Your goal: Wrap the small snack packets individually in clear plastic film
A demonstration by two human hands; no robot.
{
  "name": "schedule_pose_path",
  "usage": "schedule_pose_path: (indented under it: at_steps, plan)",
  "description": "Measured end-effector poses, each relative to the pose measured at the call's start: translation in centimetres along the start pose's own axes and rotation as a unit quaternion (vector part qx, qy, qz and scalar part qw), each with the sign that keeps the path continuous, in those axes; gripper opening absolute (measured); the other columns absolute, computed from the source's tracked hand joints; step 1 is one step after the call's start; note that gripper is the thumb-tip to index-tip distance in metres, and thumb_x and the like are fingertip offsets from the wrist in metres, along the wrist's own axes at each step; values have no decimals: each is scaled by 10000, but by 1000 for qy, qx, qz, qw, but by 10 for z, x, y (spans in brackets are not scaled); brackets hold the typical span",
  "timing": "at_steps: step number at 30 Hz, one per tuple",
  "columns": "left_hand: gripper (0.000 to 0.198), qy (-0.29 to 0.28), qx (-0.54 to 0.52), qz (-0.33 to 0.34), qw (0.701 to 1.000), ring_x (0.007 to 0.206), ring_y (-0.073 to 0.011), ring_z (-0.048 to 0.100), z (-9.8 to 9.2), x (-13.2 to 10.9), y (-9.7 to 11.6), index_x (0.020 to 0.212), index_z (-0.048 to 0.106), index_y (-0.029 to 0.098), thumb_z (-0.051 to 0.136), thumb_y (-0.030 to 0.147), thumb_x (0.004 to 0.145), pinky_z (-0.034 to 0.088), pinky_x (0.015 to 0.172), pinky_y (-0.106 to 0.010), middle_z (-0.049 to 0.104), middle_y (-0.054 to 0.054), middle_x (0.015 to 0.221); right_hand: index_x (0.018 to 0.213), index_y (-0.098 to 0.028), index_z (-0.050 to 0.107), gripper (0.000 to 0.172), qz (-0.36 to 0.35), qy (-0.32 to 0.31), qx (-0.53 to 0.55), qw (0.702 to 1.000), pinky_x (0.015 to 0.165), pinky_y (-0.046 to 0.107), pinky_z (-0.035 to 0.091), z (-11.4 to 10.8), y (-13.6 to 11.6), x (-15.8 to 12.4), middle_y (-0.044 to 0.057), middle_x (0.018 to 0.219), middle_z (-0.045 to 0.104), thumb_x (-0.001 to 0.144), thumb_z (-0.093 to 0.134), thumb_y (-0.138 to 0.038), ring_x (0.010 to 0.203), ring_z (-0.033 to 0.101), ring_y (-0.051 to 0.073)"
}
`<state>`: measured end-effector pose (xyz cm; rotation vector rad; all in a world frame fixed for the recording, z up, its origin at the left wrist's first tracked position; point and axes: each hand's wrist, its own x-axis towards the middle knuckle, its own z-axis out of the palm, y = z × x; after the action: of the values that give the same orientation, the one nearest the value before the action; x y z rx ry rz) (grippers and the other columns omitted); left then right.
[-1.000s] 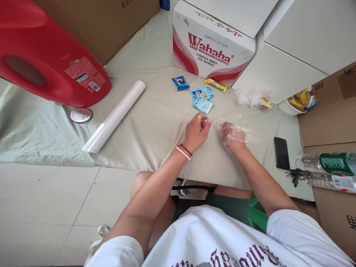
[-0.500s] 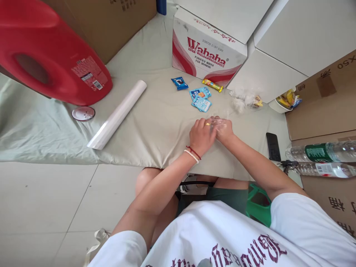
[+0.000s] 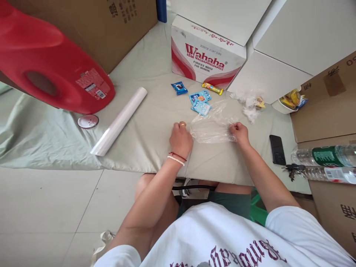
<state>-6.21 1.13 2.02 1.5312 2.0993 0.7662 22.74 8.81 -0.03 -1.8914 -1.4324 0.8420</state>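
Observation:
A clear plastic bag [image 3: 213,128] is spread between my two hands, low over the cloth-covered table. My left hand [image 3: 181,139] is closed on its left edge, knuckles up. The opposite edge is pinched in my right hand [image 3: 239,133]. Just beyond the bag lie several light-blue snack packets [image 3: 200,104], overlapping one another. Past them are a dark-blue packet [image 3: 179,88] and a yellow snack bar [image 3: 212,88]. Crumpled clear plastic [image 3: 249,104] with a small yellow piece in it sits to the right.
A Wahaba-style water carton [image 3: 205,55], printed "Wahaha", stands at the back. On the left are a red jug [image 3: 63,66], a round tin [image 3: 88,121] and a roll of plastic film [image 3: 119,122]. A phone [image 3: 277,150], keys [image 3: 294,170], bottles [image 3: 328,156] and a white cup of snacks [image 3: 286,105] line the right.
My hands were together around bunched plastic. Now they have moved apart, left hand leftward and right hand rightward, and the bag is stretched out between them.

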Motion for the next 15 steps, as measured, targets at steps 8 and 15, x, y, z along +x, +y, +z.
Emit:
schedule_pose_path:
  at_steps: [8,15]
  plan:
    - [371,-100,23,405,908,1499,-260,486,29,3,25,950,767,276,492,34,887,115,1328,-638,791,-49,1165,891,-234,637,235,-45,17,-81,996,692,274,406,-14,14,-5,-31,734,591,834,595,-458,686,511,157]
    - [405,-52,111,185,975,947,-314,705,23,3,27,934,766,182,434,388,1040,430,1033,-584,754,-153,953,744,-226,633,363,-5,-86,-112,990,629,283,395,-58,14,25,-23,649,558,844,684,-571,648,487,164]
